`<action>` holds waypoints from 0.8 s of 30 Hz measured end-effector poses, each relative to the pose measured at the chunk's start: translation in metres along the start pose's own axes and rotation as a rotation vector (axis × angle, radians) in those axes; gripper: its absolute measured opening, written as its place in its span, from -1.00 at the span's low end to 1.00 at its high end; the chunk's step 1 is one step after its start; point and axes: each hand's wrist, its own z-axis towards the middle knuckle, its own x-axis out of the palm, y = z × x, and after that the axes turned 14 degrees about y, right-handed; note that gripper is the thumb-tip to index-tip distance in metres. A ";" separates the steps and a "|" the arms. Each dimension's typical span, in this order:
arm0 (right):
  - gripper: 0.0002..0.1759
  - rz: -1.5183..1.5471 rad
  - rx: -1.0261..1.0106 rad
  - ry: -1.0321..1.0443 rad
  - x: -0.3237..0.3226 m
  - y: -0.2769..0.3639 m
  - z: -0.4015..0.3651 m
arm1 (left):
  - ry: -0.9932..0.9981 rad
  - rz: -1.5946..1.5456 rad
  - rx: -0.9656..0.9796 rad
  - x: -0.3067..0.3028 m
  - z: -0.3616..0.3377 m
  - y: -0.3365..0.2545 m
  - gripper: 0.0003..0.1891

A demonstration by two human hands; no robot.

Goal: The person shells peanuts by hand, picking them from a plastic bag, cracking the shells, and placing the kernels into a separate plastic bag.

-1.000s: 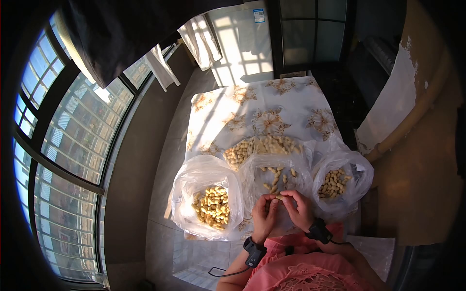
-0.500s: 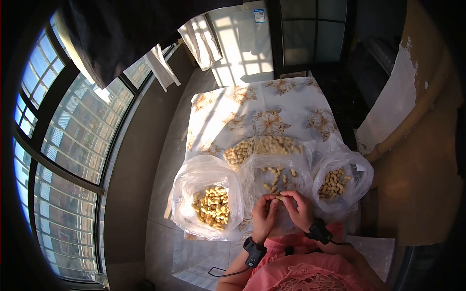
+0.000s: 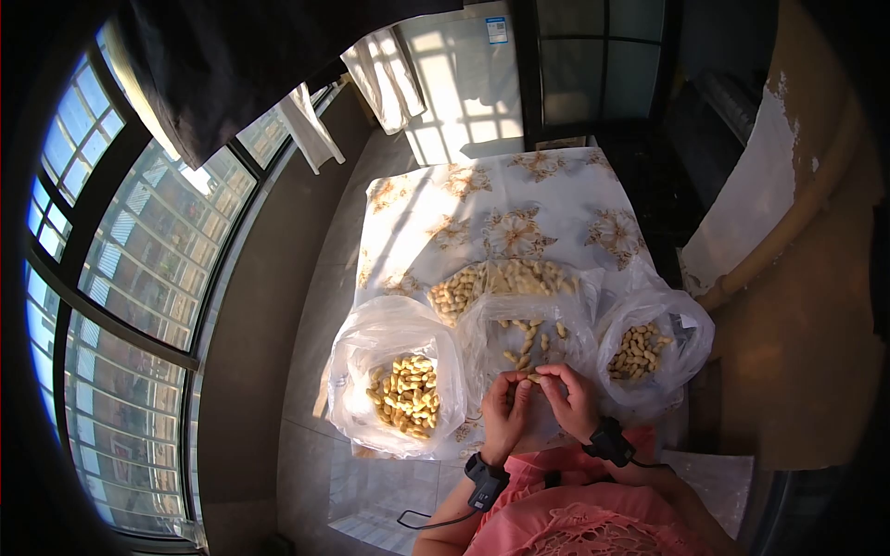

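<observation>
My left hand (image 3: 505,415) and my right hand (image 3: 570,404) meet at the near side of the table, fingertips pinched together on one peanut (image 3: 533,377). Just beyond them lies an open clear plastic bag (image 3: 477,338) with several loose peanuts (image 3: 525,345) in its middle. To the left of my left hand stands an open white plastic bag (image 3: 348,357) holding a sunlit heap of peanuts (image 3: 406,397). Right of my right hand sits a smaller plastic bag (image 3: 693,341) with more peanuts (image 3: 638,352) at its bottom. My fingers partly cover the held peanut.
Behind the middle bag, a further clear bag full of peanuts (image 3: 533,276) lies on the flowered tablecloth (image 3: 514,232). Barred windows (image 3: 158,250) run along the left. A peeling wall (image 3: 751,204) borders the right. Both wrists wear dark bands (image 3: 487,482) with cables.
</observation>
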 end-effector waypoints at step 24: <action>-0.81 0.041 -0.084 -0.167 0.007 -0.005 -0.002 | 0.018 -0.049 0.075 -0.003 -0.002 -0.002 -0.75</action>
